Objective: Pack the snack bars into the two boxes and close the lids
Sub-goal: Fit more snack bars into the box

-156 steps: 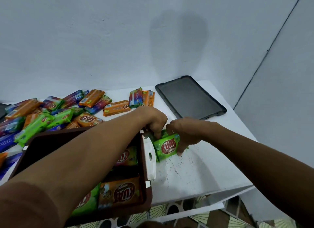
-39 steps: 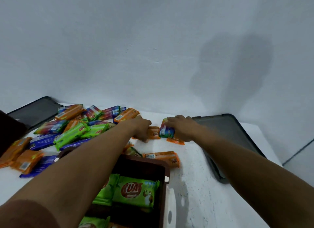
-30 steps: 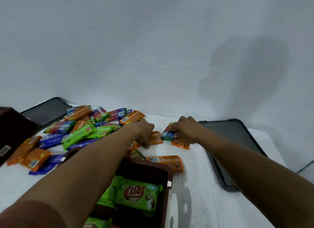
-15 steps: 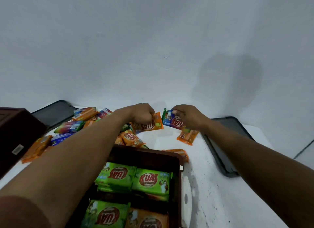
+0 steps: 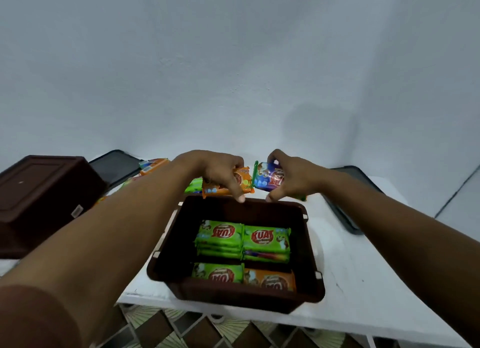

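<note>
Hovering over the far rim of the open brown box [image 5: 259, 210], middle of the frame: left hand [image 5: 218, 171] pinches an orange bar [image 5: 244, 182], right hand [image 5: 293, 177] pinches a blue bar [image 5: 267, 177]. There's a free strip inside along the far wall. The green bars [image 5: 267, 238] just below it read KUAT. The box's near side sits at the white table's [image 5: 363, 282] front edge. Second brown box [image 5: 44, 189] is at far left.

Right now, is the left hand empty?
No, the left hand grips an orange snack bar near the far rim of the open brown box.
</note>
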